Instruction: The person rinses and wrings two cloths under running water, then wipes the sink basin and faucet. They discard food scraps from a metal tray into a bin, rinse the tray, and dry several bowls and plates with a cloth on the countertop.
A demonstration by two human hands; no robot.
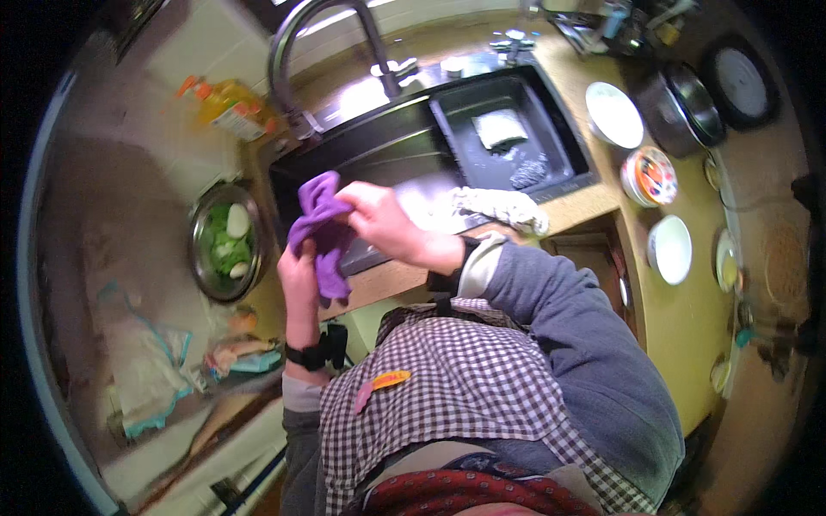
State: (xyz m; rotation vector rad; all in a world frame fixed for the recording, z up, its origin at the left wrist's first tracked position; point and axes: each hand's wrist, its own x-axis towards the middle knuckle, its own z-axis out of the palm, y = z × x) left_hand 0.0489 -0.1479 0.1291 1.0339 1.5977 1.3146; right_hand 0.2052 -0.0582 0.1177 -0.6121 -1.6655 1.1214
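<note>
A purple cloth (330, 248) hangs bunched between my two hands, above the front left part of a dark double sink (387, 151). My left hand (299, 271) grips its left side from below, with the thumb up against the fabric. The upper right part of the cloth is pinched in the fingers of my right hand (381, 219). Behind my hands, a tall curved faucet (281, 64) arches over the left basin. A folded white cloth or sponge (500, 128) and a steel-wool scrubber (529, 171) lie in the right basin.
A crumpled whitish cloth (500, 209) lies on the sink's front edge. To the left stand a steel bowl of green vegetables (226, 248) and an orange dish-soap bottle (235, 113). White bowls (614, 115), a patterned tub (649, 176) and a metal pot (671, 109) line the right counter.
</note>
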